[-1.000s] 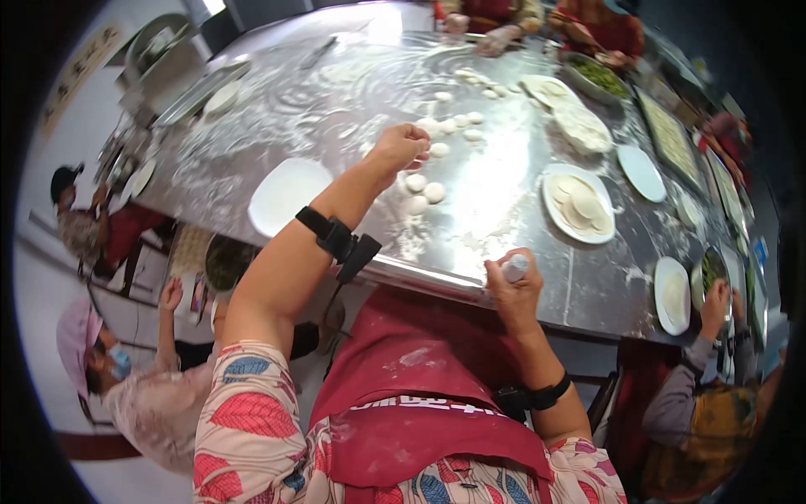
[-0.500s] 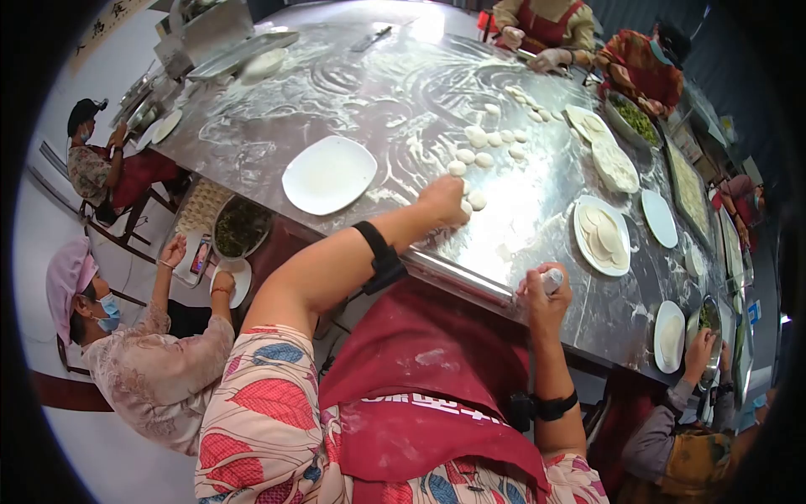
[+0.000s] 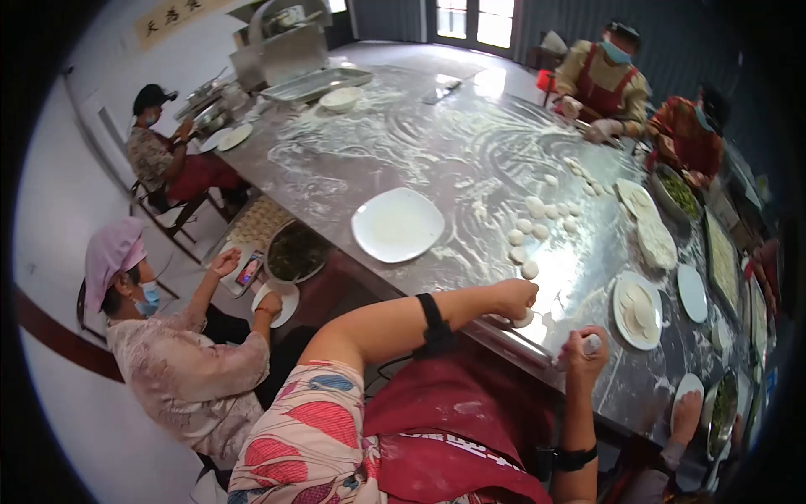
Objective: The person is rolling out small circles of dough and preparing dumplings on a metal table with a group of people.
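Note:
My left hand [image 3: 514, 300] is closed at the table's near edge, its fingers on a small pale dough piece [image 3: 524, 319]. To its right, my right hand [image 3: 586, 353] wraps around a short, flour-whitened rolling pin [image 3: 592, 343], whose rounded end shows above the fist. Just beyond my left fingers lies a loose dough piece [image 3: 529, 270], followed by a trail of several more dough pieces [image 3: 536, 207] leading up the table. A white plate with stacked round dough wrappers [image 3: 640, 309] stands right of my right hand.
The floured steel table [image 3: 378, 160] stretches away ahead. A white square plate [image 3: 398, 225] sits on its left part. Several people work around it; one seated at my left is beside a bowl of dark greens [image 3: 296, 251]. More plates and bowls line the right side.
My left hand has drawn back from the dough pieces toward the table edge and my right hand, taking one piece along. The view has tilted up, showing more of the room.

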`<state>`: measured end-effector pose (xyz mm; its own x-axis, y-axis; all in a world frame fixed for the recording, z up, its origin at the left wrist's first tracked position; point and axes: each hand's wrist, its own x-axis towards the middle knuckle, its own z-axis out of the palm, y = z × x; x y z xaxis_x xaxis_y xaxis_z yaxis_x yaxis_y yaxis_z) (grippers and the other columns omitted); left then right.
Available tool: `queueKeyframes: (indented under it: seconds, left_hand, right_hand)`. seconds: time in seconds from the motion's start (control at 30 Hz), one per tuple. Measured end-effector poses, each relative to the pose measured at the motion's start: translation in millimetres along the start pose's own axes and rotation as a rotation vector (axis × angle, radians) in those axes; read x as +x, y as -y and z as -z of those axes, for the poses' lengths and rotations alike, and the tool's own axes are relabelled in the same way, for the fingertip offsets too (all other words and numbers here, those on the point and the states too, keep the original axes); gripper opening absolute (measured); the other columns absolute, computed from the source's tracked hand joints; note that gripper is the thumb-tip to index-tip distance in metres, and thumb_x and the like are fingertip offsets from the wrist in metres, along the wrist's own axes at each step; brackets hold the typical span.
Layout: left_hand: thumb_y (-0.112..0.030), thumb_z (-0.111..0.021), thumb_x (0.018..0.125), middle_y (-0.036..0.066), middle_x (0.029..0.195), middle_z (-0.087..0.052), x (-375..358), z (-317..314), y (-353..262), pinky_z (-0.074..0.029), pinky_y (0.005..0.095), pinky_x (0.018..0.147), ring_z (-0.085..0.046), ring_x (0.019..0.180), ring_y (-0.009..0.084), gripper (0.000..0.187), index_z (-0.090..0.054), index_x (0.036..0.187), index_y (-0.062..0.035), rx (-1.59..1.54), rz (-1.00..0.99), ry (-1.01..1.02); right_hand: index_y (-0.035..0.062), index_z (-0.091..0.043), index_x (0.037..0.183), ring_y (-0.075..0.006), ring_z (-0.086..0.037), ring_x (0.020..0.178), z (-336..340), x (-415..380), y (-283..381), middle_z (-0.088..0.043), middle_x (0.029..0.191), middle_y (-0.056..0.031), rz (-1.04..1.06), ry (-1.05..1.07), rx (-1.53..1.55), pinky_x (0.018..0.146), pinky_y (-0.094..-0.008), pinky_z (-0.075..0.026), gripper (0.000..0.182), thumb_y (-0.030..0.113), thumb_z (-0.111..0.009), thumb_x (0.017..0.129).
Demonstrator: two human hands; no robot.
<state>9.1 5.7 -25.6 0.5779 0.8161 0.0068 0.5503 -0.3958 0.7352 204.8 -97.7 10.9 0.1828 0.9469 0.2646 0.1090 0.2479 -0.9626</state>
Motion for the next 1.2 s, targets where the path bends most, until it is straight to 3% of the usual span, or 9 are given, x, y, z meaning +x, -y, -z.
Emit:
queueKeyframes:
  seconds: [0.13, 0.23, 0.4, 0.5, 0.73, 0.93, 0.97, 1.03, 1.2]
  left_hand:
    - [-0.012, -0.061, 0.066, 0.011, 0.094, -0.066, -2, 6, -30, -0.049, 0.0408, 0.078, -0.062, 0.091, 0.0307, 0.026, -0.069, 0.091, -0.0118, 0.308, 0.084, 0.158]
    - [-0.012, -0.063, 0.064, 0.009, 0.080, -0.068, 5, -2, -22, -0.050, 0.0374, 0.070, -0.064, 0.080, 0.0287, 0.018, -0.070, 0.080, -0.0108, 0.227, 0.043, 0.098]
    - [-0.008, -0.063, 0.061, 0.012, 0.074, -0.065, 1, -9, 2, -0.048, 0.0383, 0.063, -0.063, 0.074, 0.0294, 0.008, -0.065, 0.070, -0.0070, 0.040, 0.120, -0.006]
    - [-0.007, -0.062, 0.063, 0.011, 0.074, -0.065, -8, -3, -20, -0.049, 0.0384, 0.063, -0.063, 0.073, 0.0291, 0.009, -0.066, 0.071, -0.0080, 0.094, 0.118, -0.053]
    - [-0.012, -0.063, 0.063, 0.013, 0.070, -0.065, 6, -9, -6, -0.049, 0.0405, 0.061, -0.064, 0.068, 0.0296, 0.009, -0.069, 0.069, -0.0078, 0.267, -0.017, -0.057]
    - [-0.020, -0.068, 0.063, 0.019, 0.074, -0.065, -9, -4, -5, -0.050, 0.0408, 0.065, -0.064, 0.074, 0.0335, 0.020, -0.068, 0.072, -0.0012, 0.090, 0.096, -0.019]
    - [-0.022, -0.070, 0.063, 0.019, 0.075, -0.065, -4, -1, -10, -0.050, 0.0416, 0.066, -0.064, 0.074, 0.0335, 0.023, -0.069, 0.074, -0.0017, 0.161, 0.154, -0.005]
    - [-0.027, -0.068, 0.066, 0.018, 0.074, -0.065, 9, -1, -8, -0.050, 0.0423, 0.065, -0.064, 0.073, 0.0338, 0.026, -0.069, 0.073, -0.0024, 0.305, 0.090, 0.054]
    - [-0.013, -0.066, 0.068, 0.014, 0.073, -0.067, 0, 9, -17, -0.050, 0.0357, 0.065, -0.065, 0.067, 0.0242, 0.016, -0.070, 0.080, -0.0031, 0.219, -0.040, 0.121]
  right_hand:
    - [0.0064, -0.048, 0.079, -0.0083, -0.049, 0.045, -8, 26, 2, -0.051, 0.056, -0.0025, 0.008, 0.037, -0.047, 0.040, -0.0227, -0.039, 0.013, 0.007, -0.059, 0.087]
    - [0.0056, -0.047, 0.082, -0.0098, -0.048, 0.045, -6, 31, -10, -0.049, 0.056, -0.0032, -0.087, 0.012, -0.007, 0.040, -0.0234, -0.038, 0.015, 0.010, -0.060, 0.086]
    - [0.0059, -0.044, 0.085, -0.0118, -0.046, 0.042, 2, 4, -23, -0.047, 0.055, -0.0044, 0.073, 0.034, 0.045, 0.039, -0.0242, -0.038, 0.016, 0.010, -0.059, 0.087]
    - [0.0071, -0.044, 0.083, -0.0107, -0.045, 0.042, -8, 32, -20, -0.046, 0.054, -0.0026, 0.001, -0.009, 0.039, 0.039, -0.0239, -0.037, 0.018, 0.014, -0.059, 0.089]
    - [0.0064, -0.044, 0.080, -0.0113, -0.047, 0.042, 4, 22, -29, -0.049, 0.054, -0.0043, 0.174, 0.034, -0.191, 0.041, -0.0246, -0.040, 0.019, 0.012, -0.060, 0.087]
    - [0.0036, -0.049, 0.088, -0.0102, -0.046, 0.044, 5, 22, -37, -0.050, 0.058, -0.0033, -0.047, -0.091, -0.107, 0.041, -0.0241, -0.040, 0.015, 0.006, -0.062, 0.082]
    - [0.0034, -0.050, 0.088, -0.0100, -0.045, 0.044, 8, 40, -73, -0.049, 0.057, -0.0022, 0.268, -0.064, -0.344, 0.041, -0.0251, -0.038, 0.014, 0.005, -0.062, 0.080]
    - [0.0043, -0.050, 0.084, -0.0083, -0.045, 0.046, 0, 45, -47, -0.048, 0.058, 0.0006, 0.177, -0.049, -0.254, 0.041, -0.0250, -0.037, 0.014, 0.004, -0.063, 0.080]
    - [0.0063, -0.049, 0.079, -0.0066, -0.050, 0.052, 6, 1, -14, -0.053, 0.060, 0.0001, 0.060, -0.003, -0.190, 0.046, -0.0240, -0.041, 0.017, 0.005, -0.066, 0.080]
